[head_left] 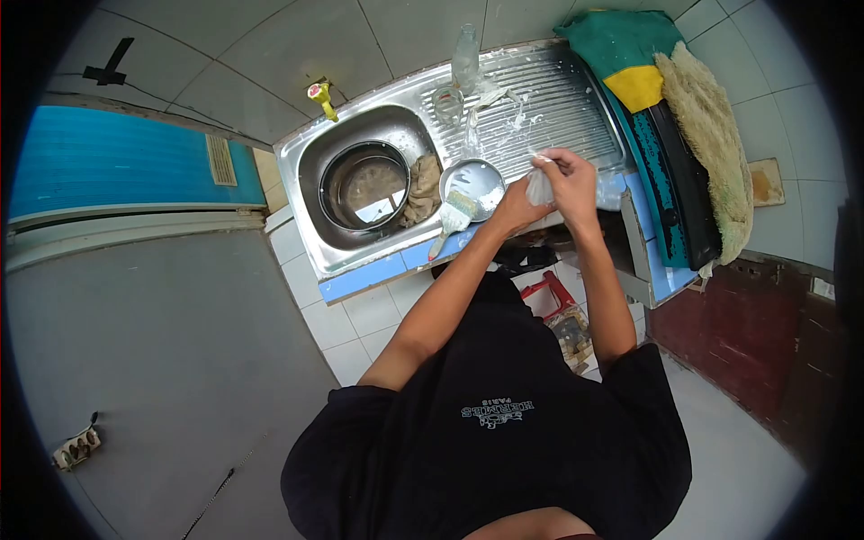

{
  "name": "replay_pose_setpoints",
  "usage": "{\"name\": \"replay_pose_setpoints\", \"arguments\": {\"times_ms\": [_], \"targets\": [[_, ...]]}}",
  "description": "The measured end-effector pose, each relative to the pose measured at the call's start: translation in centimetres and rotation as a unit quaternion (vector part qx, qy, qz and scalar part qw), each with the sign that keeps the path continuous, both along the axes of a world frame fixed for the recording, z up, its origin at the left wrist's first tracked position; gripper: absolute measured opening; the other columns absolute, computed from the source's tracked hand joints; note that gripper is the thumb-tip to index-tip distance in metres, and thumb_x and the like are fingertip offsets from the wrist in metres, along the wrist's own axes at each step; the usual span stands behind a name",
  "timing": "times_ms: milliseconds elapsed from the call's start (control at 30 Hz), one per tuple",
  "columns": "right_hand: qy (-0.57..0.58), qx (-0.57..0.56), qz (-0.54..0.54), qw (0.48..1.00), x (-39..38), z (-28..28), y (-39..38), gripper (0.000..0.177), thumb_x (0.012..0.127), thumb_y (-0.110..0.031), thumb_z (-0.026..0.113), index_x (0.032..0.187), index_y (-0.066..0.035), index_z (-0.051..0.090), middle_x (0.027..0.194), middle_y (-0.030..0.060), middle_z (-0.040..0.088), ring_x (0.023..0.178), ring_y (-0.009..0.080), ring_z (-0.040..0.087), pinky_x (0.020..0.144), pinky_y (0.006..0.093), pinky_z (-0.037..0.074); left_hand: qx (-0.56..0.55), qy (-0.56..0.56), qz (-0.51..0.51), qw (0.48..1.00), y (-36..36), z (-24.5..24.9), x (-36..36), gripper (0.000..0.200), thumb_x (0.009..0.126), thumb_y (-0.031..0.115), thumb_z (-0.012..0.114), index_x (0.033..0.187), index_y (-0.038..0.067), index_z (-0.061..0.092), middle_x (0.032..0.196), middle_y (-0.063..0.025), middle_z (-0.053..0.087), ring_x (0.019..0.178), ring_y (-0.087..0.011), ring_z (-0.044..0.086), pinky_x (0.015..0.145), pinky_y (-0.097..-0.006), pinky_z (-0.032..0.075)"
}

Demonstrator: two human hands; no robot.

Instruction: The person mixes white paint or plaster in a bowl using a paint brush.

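Both hands are together over the front of the sink's ribbed drainboard (pixel 567 108). My left hand (pixel 520 209) is closed around the lower part of a thin, whitish, translucent plastic bag (pixel 540 187). At its upper edge, my right hand (pixel 572 180) pinches the same bag between fingers and thumb. Left of the hands sits a round shallow dish (pixel 483 180) with a whitish coating inside. A paintbrush (pixel 456 214) with pale, smeared bristles rests across its rim, handle toward the counter edge. The bag's contents, if any, cannot be made out.
A dark pot (pixel 327 200) holding water stands in the sink basin (pixel 306 162) beside a brown cloth (pixel 421 191). Behind are a yellow tap (pixel 322 101), a glass jar (pixel 447 105) and a clear bottle (pixel 465 56). A teal-and-black case (pixel 670 180) and shaggy mat (pixel 711 144) lie right.
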State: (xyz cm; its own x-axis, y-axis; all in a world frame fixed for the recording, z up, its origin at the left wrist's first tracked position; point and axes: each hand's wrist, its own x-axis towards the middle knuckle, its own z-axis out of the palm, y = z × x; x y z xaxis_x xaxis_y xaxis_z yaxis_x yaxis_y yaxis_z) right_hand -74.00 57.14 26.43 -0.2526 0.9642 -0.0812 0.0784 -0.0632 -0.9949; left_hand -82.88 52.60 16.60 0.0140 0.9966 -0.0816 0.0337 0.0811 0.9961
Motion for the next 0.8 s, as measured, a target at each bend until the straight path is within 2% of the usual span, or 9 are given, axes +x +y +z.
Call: {"name": "replay_pose_setpoints", "arguments": {"times_ms": [33, 100, 167, 267, 300, 400, 467, 533, 800], "targets": [[-0.003, 0.000, 0.001, 1.000, -0.3, -1.1, 0.0, 0.012, 0.080, -0.005, 0.066, 0.088, 0.005, 0.065, 0.079, 0.0063, 0.066, 0.072, 0.0089, 0.061, 0.067, 0.0218, 0.048, -0.049, -0.053, -0.003, 0.997, -0.5, -0.4, 0.2, 0.060, 0.068, 0.023, 0.076, 0.118, 0.000, 0.051, 0.108, -0.0164, 0.061, 0.102, -0.0283, 0.059, 0.088, -0.0359, 0.045], [-0.073, 0.023, 0.064, 0.995, -1.1, -4.2, 0.3, 0.015, 0.078, -0.007, 0.067, 0.087, 0.005, 0.066, 0.076, 0.0071, 0.067, 0.071, 0.0098, 0.061, 0.066, 0.0230, 0.048, -0.045, -0.079, 0.004, 0.996, -2.3, -1.2, 0.4, 0.056, 0.072, 0.023, 0.074, 0.118, 0.000, 0.051, 0.110, -0.0155, 0.060, 0.103, -0.0254, 0.058, 0.088, -0.0345, 0.044], [-0.105, -0.001, 0.095, 0.990, -1.7, -6.2, 0.5, 0.014, 0.079, -0.006, 0.066, 0.087, 0.006, 0.065, 0.079, 0.0090, 0.067, 0.071, 0.0125, 0.063, 0.066, 0.0239, 0.049, -0.081, -0.173, 0.059, 0.980, -4.0, -3.0, 0.9, 0.053, 0.076, 0.022, 0.071, 0.119, -0.002, 0.050, 0.111, -0.0137, 0.060, 0.104, -0.0234, 0.057, 0.089, -0.0333, 0.044], [-0.219, 0.012, 0.145, 0.965, -2.2, -10.5, 0.7, 0.017, 0.072, -0.015, 0.072, 0.081, -0.001, 0.070, 0.072, 0.0125, 0.068, 0.066, 0.0188, 0.066, 0.061, 0.0289, 0.050, -0.140, -0.266, 0.072, 0.951, -5.3, -5.7, 1.3, 0.055, 0.079, 0.020, 0.069, 0.124, 0.000, 0.046, 0.113, -0.0112, 0.059, 0.105, -0.0211, 0.057, 0.089, -0.0328, 0.043], [-0.221, 0.011, 0.148, 0.964, -2.3, -10.8, 0.5, 0.017, 0.072, -0.015, 0.072, 0.081, -0.001, 0.070, 0.072, 0.0125, 0.068, 0.066, 0.0188, 0.066, 0.061, 0.0289, 0.050, -0.171, -0.325, 0.073, 0.927, -5.7, -6.4, 1.4, 0.056, 0.079, 0.020, 0.069, 0.125, 0.000, 0.045, 0.114, -0.0110, 0.058, 0.105, -0.0206, 0.057, 0.090, -0.0326, 0.043], [-0.265, -0.006, 0.160, 0.951, -3.0, -11.6, 0.2, 0.019, 0.071, -0.017, 0.073, 0.081, -0.002, 0.070, 0.073, 0.0122, 0.068, 0.067, 0.0191, 0.066, 0.062, 0.0295, 0.051, -0.191, -0.372, 0.067, 0.906, -6.4, -7.5, 1.5, 0.055, 0.080, 0.021, 0.068, 0.125, 0.001, 0.044, 0.113, -0.0106, 0.058, 0.100, -0.0197, 0.059, 0.086, -0.0315, 0.047], [-0.294, -0.020, 0.165, 0.941, -3.2, -12.2, 0.2, 0.021, 0.073, -0.015, 0.073, 0.083, 0.003, 0.068, 0.072, 0.0109, 0.067, 0.061, 0.0150, 0.063, 0.059, 0.0275, 0.049, -0.201, -0.401, 0.068, 0.891, -6.9, -7.3, 1.3, 0.053, 0.080, 0.023, 0.068, 0.124, 0.001, 0.046, 0.111, -0.0107, 0.059, 0.096, -0.0199, 0.061, 0.083, -0.0312, 0.049], [-0.328, -0.011, 0.172, 0.929, -3.7, -12.1, 0.2, 0.022, 0.073, -0.017, 0.074, 0.082, 0.003, 0.069, 0.071, 0.0111, 0.068, 0.061, 0.0157, 0.063, 0.059, 0.0280, 0.049, -0.277, -0.502, 0.025, 0.819, -7.0, -7.8, 1.1, 0.048, 0.082, 0.028, 0.066, 0.119, 0.001, 0.049, 0.104, -0.0118, 0.062, 0.087, -0.0213, 0.064, 0.076, -0.0332, 0.053], [-0.369, -0.017, 0.199, 0.908, -4.1, -14.4, 0.2, 0.024, 0.070, -0.019, 0.076, 0.082, 0.001, 0.070, 0.071, 0.0130, 0.068, 0.063, 0.0187, 0.065, 0.061, 0.0295, 0.050, -0.274, -0.581, 0.049, 0.765, -7.7, -6.7, 0.7, 0.041, 0.083, 0.030, 0.063, 0.113, 0.003, 0.053, 0.097, -0.0122, 0.063, 0.082, -0.0239, 0.065, 0.071, -0.0368, 0.055]]}}
